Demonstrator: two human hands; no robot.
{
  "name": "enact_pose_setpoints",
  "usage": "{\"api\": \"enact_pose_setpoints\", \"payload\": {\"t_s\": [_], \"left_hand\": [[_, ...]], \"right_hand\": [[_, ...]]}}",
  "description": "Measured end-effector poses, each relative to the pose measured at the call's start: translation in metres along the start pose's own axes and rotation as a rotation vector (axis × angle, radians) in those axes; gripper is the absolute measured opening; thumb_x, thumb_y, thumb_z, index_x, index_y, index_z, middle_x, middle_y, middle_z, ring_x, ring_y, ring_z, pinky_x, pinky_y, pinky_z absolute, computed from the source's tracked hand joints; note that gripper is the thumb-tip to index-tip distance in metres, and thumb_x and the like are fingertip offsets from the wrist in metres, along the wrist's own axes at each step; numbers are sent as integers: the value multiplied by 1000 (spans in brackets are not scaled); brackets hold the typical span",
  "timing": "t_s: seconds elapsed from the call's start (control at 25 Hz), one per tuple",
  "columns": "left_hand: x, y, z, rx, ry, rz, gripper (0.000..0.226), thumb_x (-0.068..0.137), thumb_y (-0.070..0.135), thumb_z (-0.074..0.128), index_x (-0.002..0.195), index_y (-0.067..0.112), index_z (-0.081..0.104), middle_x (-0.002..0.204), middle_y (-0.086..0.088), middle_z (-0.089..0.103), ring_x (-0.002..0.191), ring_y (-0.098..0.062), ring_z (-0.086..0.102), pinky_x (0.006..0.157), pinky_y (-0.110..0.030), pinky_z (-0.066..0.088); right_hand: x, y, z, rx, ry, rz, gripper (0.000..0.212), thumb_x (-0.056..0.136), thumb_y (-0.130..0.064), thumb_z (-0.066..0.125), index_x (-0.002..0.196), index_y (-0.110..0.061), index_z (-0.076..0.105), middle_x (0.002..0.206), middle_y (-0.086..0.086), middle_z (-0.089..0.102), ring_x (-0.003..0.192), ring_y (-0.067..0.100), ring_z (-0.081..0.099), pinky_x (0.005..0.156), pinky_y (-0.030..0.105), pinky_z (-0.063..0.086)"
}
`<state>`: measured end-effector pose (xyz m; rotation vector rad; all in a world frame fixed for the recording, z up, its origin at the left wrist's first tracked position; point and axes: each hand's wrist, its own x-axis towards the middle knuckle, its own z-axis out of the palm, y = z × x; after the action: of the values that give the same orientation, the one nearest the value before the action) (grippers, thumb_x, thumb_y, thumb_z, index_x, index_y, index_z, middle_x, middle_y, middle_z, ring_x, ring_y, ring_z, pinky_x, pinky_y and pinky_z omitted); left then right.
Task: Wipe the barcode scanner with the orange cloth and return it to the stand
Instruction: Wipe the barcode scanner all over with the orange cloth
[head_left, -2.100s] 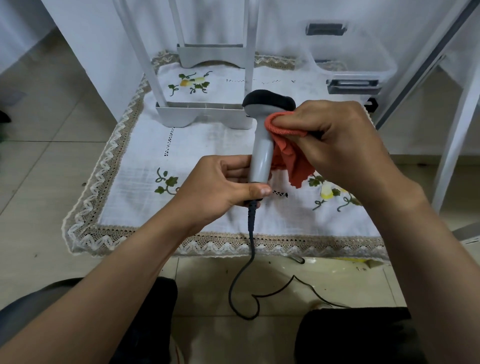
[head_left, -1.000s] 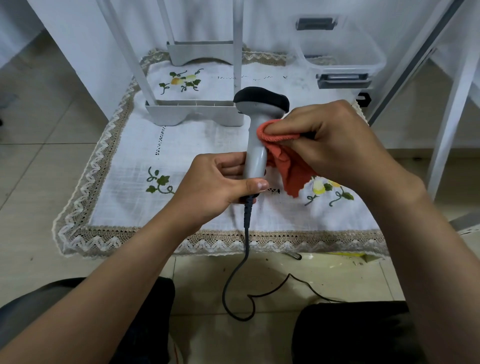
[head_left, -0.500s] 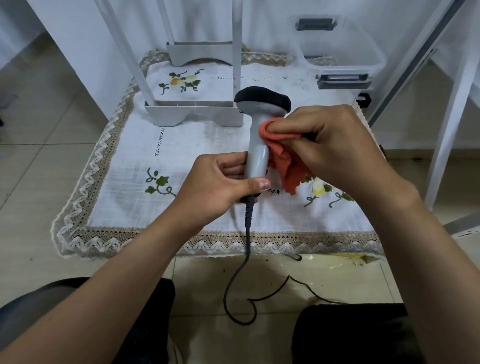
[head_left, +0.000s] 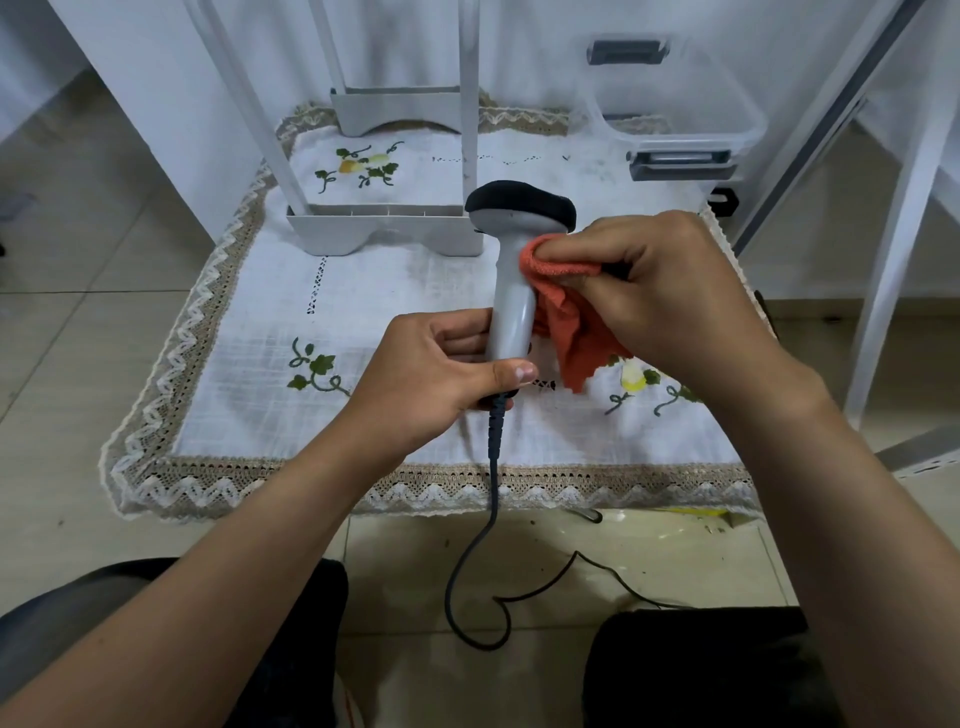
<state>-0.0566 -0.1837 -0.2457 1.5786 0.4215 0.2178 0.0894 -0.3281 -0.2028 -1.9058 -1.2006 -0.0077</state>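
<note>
A grey barcode scanner (head_left: 511, 306) with a black head stands upright above the embroidered white cloth mat (head_left: 374, 291). My left hand (head_left: 431, 374) grips the bottom of its handle, thumb across the front. My right hand (head_left: 654, 291) pinches the orange cloth (head_left: 566, 306) and presses it against the right side of the handle just under the head. The cloth's loose end hangs down to the right of the handle. The scanner's dark cable (head_left: 491, 488) drops off the mat's front edge and loops on the floor. I cannot make out a scanner stand.
A white plastic rack base (head_left: 387, 231) with upright posts stands behind the scanner. A clear plastic bin (head_left: 675, 104) with grey latches sits at the back right. White furniture legs (head_left: 898, 228) rise at the right. My knees in dark trousers are at the bottom.
The orange cloth in my right hand has slid a little up and down along the handle near the head. My left hand has kept its grip on the handle's bottom.
</note>
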Motion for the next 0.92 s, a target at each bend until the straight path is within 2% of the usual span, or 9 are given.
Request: {"api": "enact_pose_setpoints", "payload": {"t_s": [0.08, 0.16, 0.32, 0.44, 0.52, 0.6, 0.68, 0.8, 0.92], "left_hand": [[2, 0, 0, -13, 17, -19, 33, 79, 4, 84, 110, 11, 78, 94, -7, 82, 87, -23, 79, 82, -49, 64], [3, 0, -1, -16, 31, -26, 29, 79, 4, 84, 107, 10, 79, 93, -7, 82, 86, -23, 78, 82, -52, 64], [3, 1, -2, -7, 20, -8, 30, 80, 4, 84, 108, 13, 79, 94, -7, 82, 88, -23, 79, 83, -50, 64], [2, 1, -3, 1, 19, -2, 30, 79, 4, 84, 108, 13, 78, 94, -7, 82, 88, -24, 79, 83, -49, 64], [2, 1, -3, 0, 17, -4, 31, 78, 3, 85, 107, 14, 78, 94, -7, 82, 89, -26, 79, 81, -49, 64], [2, 1, -3, 2, 6, 0, 33, 78, 1, 85, 108, 13, 78, 95, -8, 82, 90, -26, 79, 80, -48, 65], [2, 2, -3, 12, -5, 10, 33, 77, -1, 85, 106, 14, 78, 94, -8, 82, 90, -26, 79, 81, -47, 65], [2, 2, -3, 20, -4, 19, 35, 76, 0, 86, 108, 13, 78, 95, -8, 82, 91, -25, 79, 80, -48, 65], [2, 1, -3, 22, -12, 31, 35, 76, 1, 86, 107, 15, 78, 94, -5, 82, 90, -22, 79, 79, -44, 65]], "right_hand": [[0, 0, -3, 29, 35, 10, 19, 92, -8, 73, 104, -20, 81, 88, -13, 76, 81, -4, 71, 70, 13, 50], [-2, -1, -3, 63, -1, 8, 17, 92, -7, 73, 103, -18, 81, 88, -8, 77, 80, -2, 72, 68, 14, 52], [-4, -1, 2, 34, -38, -9, 18, 92, -5, 73, 102, -16, 82, 85, -14, 73, 75, -15, 67, 66, 6, 47], [-2, -1, 3, -10, -109, 2, 18, 91, -7, 74, 102, -19, 82, 88, -16, 75, 79, -16, 66, 69, 3, 43], [-1, -1, 5, -37, -37, -39, 19, 90, -7, 73, 103, -18, 81, 93, -7, 79, 86, -10, 68, 72, 8, 49], [-1, 0, 4, -36, -7, -63, 18, 90, -7, 73, 103, -17, 81, 93, -7, 78, 89, -5, 70, 75, 15, 53], [-2, 0, 2, -11, -85, -48, 18, 90, -6, 74, 102, -17, 81, 91, -15, 75, 89, -7, 70, 75, 13, 52], [-1, 2, 1, -21, -41, -53, 19, 90, -5, 74, 102, -17, 82, 91, -13, 75, 90, -4, 71, 77, 18, 55], [-2, 0, 1, -12, -91, -73, 19, 89, -4, 74, 102, -17, 82, 91, -15, 75, 90, -5, 71, 77, 13, 52]]}}
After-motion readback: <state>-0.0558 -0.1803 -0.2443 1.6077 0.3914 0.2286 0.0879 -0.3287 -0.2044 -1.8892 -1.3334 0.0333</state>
